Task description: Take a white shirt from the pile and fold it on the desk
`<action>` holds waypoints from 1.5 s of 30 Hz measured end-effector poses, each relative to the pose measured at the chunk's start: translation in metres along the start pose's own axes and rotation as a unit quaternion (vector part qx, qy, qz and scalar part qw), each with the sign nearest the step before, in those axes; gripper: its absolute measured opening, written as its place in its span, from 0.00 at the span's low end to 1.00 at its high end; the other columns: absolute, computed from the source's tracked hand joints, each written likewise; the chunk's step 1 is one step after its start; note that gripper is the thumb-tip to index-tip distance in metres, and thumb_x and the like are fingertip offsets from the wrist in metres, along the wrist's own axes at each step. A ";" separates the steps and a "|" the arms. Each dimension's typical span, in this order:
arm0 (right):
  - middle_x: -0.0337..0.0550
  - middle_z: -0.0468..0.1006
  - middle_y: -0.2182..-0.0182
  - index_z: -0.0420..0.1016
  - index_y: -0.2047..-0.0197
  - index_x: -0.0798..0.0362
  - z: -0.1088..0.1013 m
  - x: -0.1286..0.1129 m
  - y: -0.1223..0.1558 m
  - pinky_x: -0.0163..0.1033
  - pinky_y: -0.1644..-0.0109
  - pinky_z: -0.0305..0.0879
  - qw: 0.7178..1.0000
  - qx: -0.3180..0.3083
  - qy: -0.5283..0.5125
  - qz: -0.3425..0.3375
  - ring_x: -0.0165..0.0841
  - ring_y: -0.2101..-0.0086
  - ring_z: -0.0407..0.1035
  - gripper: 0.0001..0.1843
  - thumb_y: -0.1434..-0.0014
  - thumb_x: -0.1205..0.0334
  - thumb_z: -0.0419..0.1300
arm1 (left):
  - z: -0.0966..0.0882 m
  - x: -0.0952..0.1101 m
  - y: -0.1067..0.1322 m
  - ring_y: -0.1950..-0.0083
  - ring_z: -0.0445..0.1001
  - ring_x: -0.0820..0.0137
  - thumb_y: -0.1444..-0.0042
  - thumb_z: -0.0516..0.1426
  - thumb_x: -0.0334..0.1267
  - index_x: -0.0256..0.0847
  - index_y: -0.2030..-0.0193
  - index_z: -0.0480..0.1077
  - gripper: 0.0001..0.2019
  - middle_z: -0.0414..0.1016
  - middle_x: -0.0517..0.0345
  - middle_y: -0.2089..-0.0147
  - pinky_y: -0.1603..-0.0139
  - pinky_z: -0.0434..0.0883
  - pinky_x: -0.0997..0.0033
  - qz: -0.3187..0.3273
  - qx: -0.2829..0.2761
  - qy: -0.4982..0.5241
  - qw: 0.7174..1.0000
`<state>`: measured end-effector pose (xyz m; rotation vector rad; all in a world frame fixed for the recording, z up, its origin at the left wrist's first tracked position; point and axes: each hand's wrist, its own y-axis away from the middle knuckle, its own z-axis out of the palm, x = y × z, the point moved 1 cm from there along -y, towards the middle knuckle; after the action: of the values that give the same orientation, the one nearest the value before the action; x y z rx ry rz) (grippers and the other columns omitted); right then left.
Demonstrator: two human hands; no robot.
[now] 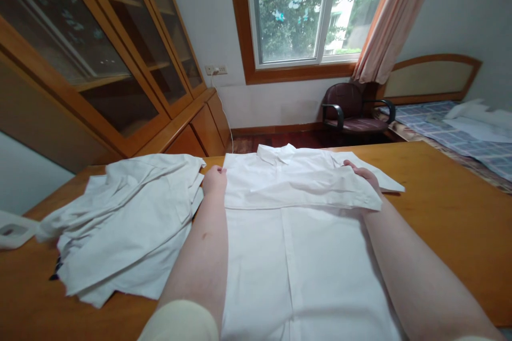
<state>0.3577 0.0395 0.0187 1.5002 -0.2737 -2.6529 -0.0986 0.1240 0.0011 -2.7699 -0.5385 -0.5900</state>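
A white shirt (296, 256) lies flat on the wooden table (448, 213), collar at the far end, with its sleeves folded across the chest. My left hand (214, 179) is closed on the shirt's left edge near the shoulder. My right hand (362, 175) rests on the right shoulder area, its fingers gripping the folded sleeve fabric. Both forearms run along the shirt's sides.
A pile of several white garments (124, 224) lies on the table to the left. A white object (12, 229) sits at the left edge. Behind stand a glass-door wooden cabinet (100, 58), a dark armchair (354, 109), a window and a bed (460, 128).
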 end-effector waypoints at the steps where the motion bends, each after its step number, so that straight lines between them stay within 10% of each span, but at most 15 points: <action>1: 0.35 0.73 0.74 0.70 0.63 0.45 -0.001 0.000 0.000 0.38 0.69 0.65 1.000 0.015 0.010 -0.019 0.32 0.75 0.68 0.14 0.58 0.62 0.58 | -0.001 -0.002 -0.002 0.55 0.73 0.61 0.43 0.51 0.43 0.42 0.57 0.71 0.12 0.77 0.51 0.57 0.58 0.68 0.66 -0.007 0.007 0.005 1.000; 10: 0.40 0.75 0.76 0.74 0.66 0.52 -0.002 0.005 -0.008 0.37 0.74 0.64 0.950 0.191 0.240 -0.060 0.34 0.76 0.68 0.18 0.64 0.61 0.70 | -0.001 -0.007 -0.006 0.53 0.73 0.55 0.44 0.51 0.38 0.40 0.57 0.73 0.12 0.76 0.43 0.55 0.56 0.68 0.60 -0.044 -0.029 -0.014 0.999; 19: 0.41 0.76 0.55 0.71 0.59 0.46 -0.019 -0.001 -0.018 0.39 0.63 0.72 0.986 0.102 0.045 -0.122 0.34 0.61 0.73 0.22 0.61 0.64 0.67 | -0.001 -0.013 -0.010 0.53 0.73 0.54 0.43 0.49 0.35 0.37 0.51 0.71 0.16 0.75 0.42 0.53 0.55 0.69 0.57 -0.050 -0.031 -0.001 0.998; 23: 0.44 0.75 0.56 0.70 0.59 0.48 -0.026 0.003 -0.024 0.42 0.65 0.73 0.977 0.155 0.079 -0.125 0.37 0.63 0.73 0.24 0.63 0.66 0.66 | -0.001 -0.011 -0.011 0.46 0.69 0.60 0.42 0.50 0.37 0.41 0.41 0.64 0.21 0.72 0.47 0.47 0.46 0.66 0.62 0.027 -0.005 0.020 0.999; 26: 0.46 0.76 0.57 0.72 0.61 0.51 -0.031 0.006 -0.028 0.39 0.65 0.71 0.952 0.239 0.145 -0.129 0.37 0.63 0.73 0.24 0.66 0.69 0.66 | 0.002 -0.006 -0.008 0.39 0.62 0.60 0.42 0.50 0.42 0.44 0.44 0.67 0.20 0.67 0.51 0.41 0.38 0.57 0.61 0.120 -0.032 -0.008 0.992; 31: 0.45 0.77 0.67 0.75 0.65 0.54 -0.040 0.008 -0.031 0.41 0.61 0.68 0.876 0.324 0.330 -0.136 0.36 0.67 0.72 0.21 0.68 0.71 0.66 | 0.008 -0.003 -0.005 0.33 0.50 0.52 0.42 0.50 0.46 0.45 0.39 0.62 0.24 0.59 0.53 0.35 0.36 0.49 0.44 0.062 -0.105 -0.067 0.990; 36: 0.43 0.77 0.71 0.76 0.67 0.54 -0.037 0.008 -0.028 0.41 0.60 0.67 0.819 0.383 0.356 -0.237 0.36 0.69 0.71 0.13 0.62 0.64 0.64 | 0.006 -0.005 -0.009 0.34 0.54 0.60 0.43 0.49 0.45 0.38 0.36 0.58 0.28 0.57 0.48 0.34 0.35 0.53 0.57 0.071 -0.077 -0.002 0.995; 40: 0.44 0.77 0.69 0.76 0.68 0.54 -0.030 0.007 -0.025 0.40 0.60 0.66 0.781 0.378 0.379 -0.323 0.35 0.68 0.70 0.10 0.54 0.61 0.58 | 0.005 -0.005 -0.008 0.31 0.48 0.56 0.42 0.47 0.49 0.42 0.36 0.56 0.29 0.55 0.49 0.33 0.35 0.48 0.48 0.031 -0.084 -0.019 0.996; 45: 0.48 0.77 0.69 0.79 0.68 0.53 -0.027 0.010 -0.027 0.44 0.59 0.63 0.735 0.291 0.579 -0.202 0.40 0.66 0.69 0.12 0.53 0.57 0.58 | 0.006 -0.004 -0.003 0.33 0.49 0.48 0.46 0.50 0.51 0.38 0.34 0.52 0.35 0.54 0.41 0.33 0.37 0.48 0.42 -0.010 -0.077 -0.080 0.994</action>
<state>0.3756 0.0609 -0.0084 3.3171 -0.7269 -1.2466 -0.1015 0.1276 -0.0053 -2.9792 -0.5783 -0.4311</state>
